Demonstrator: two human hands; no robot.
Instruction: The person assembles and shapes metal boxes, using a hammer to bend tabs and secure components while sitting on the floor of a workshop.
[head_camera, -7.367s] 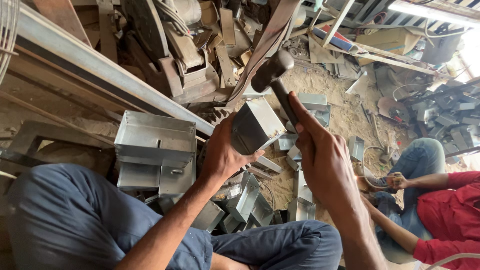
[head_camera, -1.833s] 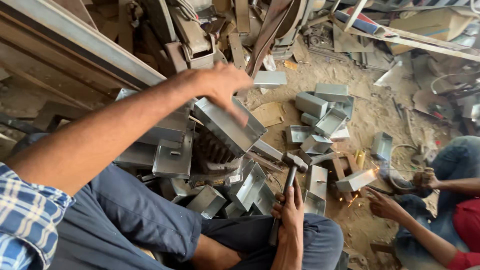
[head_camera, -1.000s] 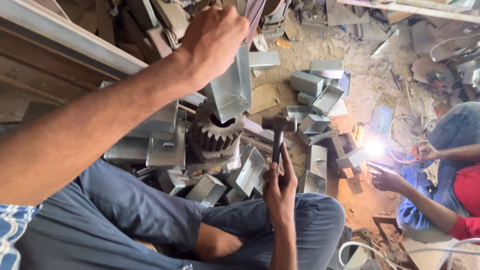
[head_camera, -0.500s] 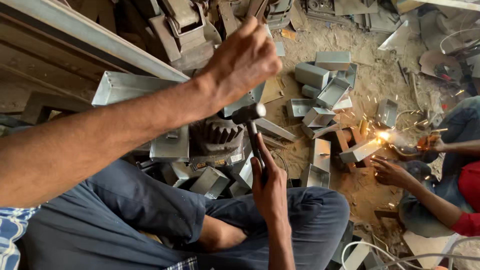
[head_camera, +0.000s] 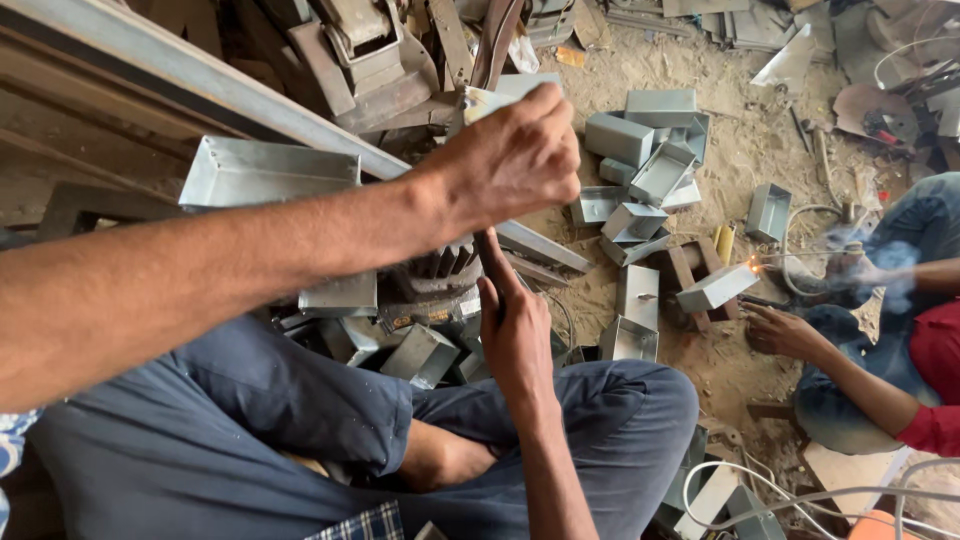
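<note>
From the head camera, the left hand (head_camera: 515, 160) is clenched around a folded sheet-metal box (head_camera: 495, 97), a pale grey galvanised piece of which only the top corner and an edge show above the knuckles. The hand holds it raised over a dark, toothed gear (head_camera: 437, 275) that stands on the floor between the person's knees.

Just below, the right hand (head_camera: 515, 335) grips the dark handle of a hammer (head_camera: 490, 258); the handle runs up under the left hand, which hides the head. The two hands are near each other, one above the other.

More grey metal boxes (head_camera: 640, 165) lie scattered on the sandy floor (head_camera: 745, 150) toward the upper right, and others crowd the gear and the person's blue trouser legs. A long steel angle bar (head_camera: 180, 75) crosses the upper left, with scrap piled behind it.

At the right edge, another person's hand (head_camera: 780, 333) works on a box (head_camera: 715, 288) where a weld spark glows, smoke rising. Bare floor shows only between the two people.
</note>
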